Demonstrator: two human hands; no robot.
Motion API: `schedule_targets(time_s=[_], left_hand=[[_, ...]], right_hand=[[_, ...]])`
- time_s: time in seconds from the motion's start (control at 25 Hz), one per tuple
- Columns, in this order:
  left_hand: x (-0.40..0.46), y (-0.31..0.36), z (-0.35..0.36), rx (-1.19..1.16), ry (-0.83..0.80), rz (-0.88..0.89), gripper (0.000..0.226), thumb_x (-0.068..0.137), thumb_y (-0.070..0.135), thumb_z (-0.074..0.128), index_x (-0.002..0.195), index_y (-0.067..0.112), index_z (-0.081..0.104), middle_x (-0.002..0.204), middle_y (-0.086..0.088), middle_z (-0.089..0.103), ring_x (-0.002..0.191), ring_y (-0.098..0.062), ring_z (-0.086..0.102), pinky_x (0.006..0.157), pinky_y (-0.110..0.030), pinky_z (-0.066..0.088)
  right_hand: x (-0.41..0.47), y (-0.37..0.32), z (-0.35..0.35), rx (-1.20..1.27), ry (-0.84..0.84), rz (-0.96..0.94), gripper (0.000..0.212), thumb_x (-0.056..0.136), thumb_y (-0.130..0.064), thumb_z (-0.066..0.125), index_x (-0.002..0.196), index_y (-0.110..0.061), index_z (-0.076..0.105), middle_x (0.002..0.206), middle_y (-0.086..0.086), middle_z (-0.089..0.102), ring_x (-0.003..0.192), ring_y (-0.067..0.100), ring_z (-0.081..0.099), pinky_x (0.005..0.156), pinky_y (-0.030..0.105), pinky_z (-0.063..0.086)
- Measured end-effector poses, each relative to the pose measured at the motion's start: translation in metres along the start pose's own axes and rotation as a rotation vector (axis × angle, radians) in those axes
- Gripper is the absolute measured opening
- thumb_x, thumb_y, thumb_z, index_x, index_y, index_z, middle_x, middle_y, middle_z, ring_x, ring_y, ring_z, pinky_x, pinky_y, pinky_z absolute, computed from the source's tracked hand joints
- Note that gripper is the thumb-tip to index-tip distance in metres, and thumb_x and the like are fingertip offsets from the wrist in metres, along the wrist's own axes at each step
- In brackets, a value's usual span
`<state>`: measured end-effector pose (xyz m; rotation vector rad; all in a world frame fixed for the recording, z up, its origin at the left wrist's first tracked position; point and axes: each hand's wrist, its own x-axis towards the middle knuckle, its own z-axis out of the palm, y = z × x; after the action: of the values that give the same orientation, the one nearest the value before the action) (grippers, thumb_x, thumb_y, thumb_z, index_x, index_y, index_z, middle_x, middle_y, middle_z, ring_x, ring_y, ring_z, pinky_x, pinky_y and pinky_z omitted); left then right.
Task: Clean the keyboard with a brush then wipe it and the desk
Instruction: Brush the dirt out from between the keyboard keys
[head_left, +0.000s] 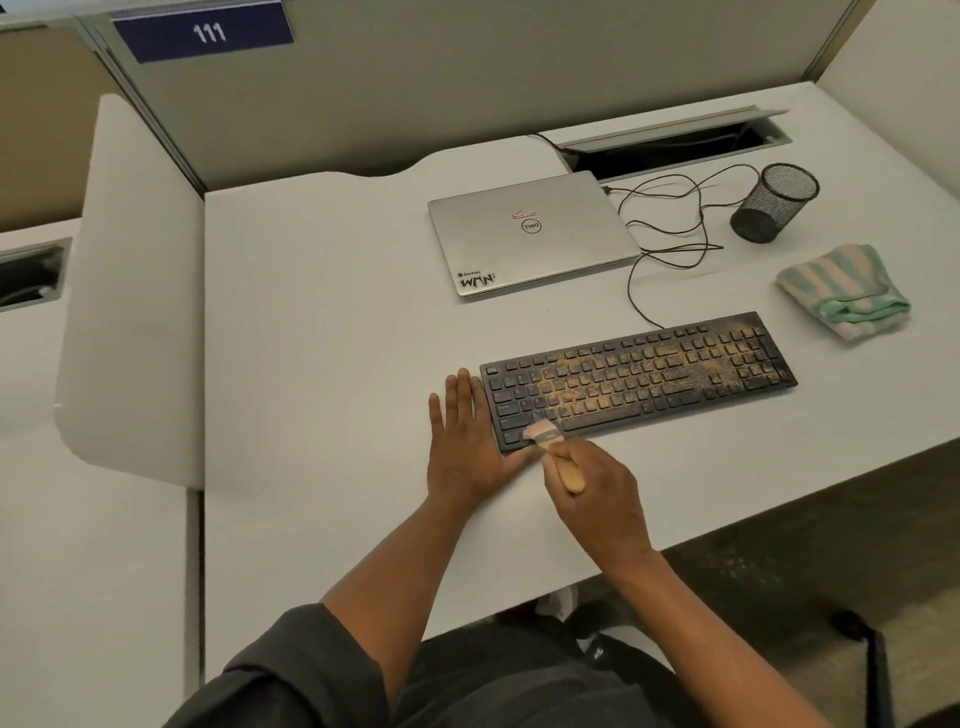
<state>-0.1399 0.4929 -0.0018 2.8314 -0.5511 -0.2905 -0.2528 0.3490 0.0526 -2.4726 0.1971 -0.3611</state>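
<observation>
Right hand (597, 493) grips brush (550, 447) (bristles apparently touching) on keyboard (639, 376).

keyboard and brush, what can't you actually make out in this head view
- Keyboard key legends: too small, partly under yellowish dust.
- Brush bristles: motion-blurred; most of the handle is hidden in the right hand.
- Keyboard's near left corner: covered by the brush and the left hand.
- Cup contents: hidden by its mesh wall.

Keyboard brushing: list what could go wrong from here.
1. The brush works at the keyboard front edge, so the orange crumbs may spill onto the floor or lap.
2. Strokes sweeping backward could fling grit toward the laptop.
3. The left hand only lies beside the keyboard; it might slide.
</observation>
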Motion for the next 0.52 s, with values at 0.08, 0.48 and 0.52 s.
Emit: schedule_targets(time_s=[0.08, 0.48, 0.52], left_hand=[[0.001, 0.001, -0.001, 0.008, -0.018, -0.005, 0.134, 0.071, 0.101, 0.016, 0.16, 0.004, -0.009, 0.168, -0.016, -0.015, 0.155, -0.028, -0.02, 0.125, -0.051, -0.011], [0.001, 0.004, 0.0, 0.027, 0.001, -0.018, 0.132, 0.075, 0.1, 0.021, 0.16, 0.005, -0.011, 0.167, -0.015, -0.02, 0.153, -0.025, -0.024, 0.125, -0.05, -0.012], [0.0, 0.005, 0.0, 0.028, 0.007, -0.021, 0.132, 0.075, 0.1, 0.023, 0.16, 0.005, -0.011, 0.168, -0.015, -0.018, 0.154, -0.025, -0.024, 0.125, -0.05, -0.012]], right_hand=[[0.007, 0.01, -0.004, -0.019, 0.074, 0.093, 0.008, 0.091, -0.014, 0.069, 0.097, -0.013, 0.064, 0.081, 0.0, 0.066, 0.069, 0.016, 0.062, 0.061, 0.019, 0.047], [0.017, 0.021, -0.008, 0.026, 0.065, 0.058, 0.005, 0.09, -0.015, 0.068, 0.091, -0.015, 0.063, 0.077, -0.004, 0.064, 0.066, 0.012, 0.057, 0.058, 0.02, 0.044], [0.02, 0.024, -0.011, 0.017, 0.087, 0.085, 0.005, 0.091, -0.016, 0.068, 0.09, -0.016, 0.063, 0.076, -0.004, 0.063, 0.065, 0.013, 0.056, 0.058, 0.018, 0.041]])
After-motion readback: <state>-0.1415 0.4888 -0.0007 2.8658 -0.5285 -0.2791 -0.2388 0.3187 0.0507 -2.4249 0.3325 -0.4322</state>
